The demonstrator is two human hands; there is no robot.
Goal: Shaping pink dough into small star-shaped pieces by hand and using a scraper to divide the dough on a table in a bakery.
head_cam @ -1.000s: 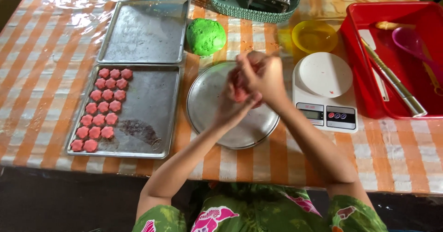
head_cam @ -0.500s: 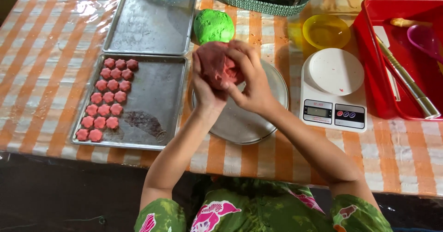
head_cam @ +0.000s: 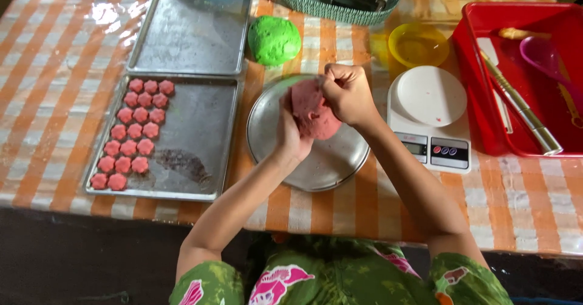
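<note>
Above round metal plate (head_cam: 316, 165) | left hand (head_cam: 290, 136) and right hand (head_cam: 347, 92) together, both clamped on pink dough lump (head_cam: 313, 115) | green dough ball (head_cam: 274, 39) just beyond

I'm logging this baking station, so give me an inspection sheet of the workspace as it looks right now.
Surface: table under an orange checked cloth with a shiny clear cover.
Job's things: pink dough lump held over a round metal plate; pink flower pieces in rows on the near tray.
Clutter: empty far tray, green dough ball, yellow bowl, kitchen scale, red bin of tools, green basket.
Grippers: left hand cups the lump; right hand pinches it.
Cables: nothing seen.
Surroundings: dark floor.
</note>
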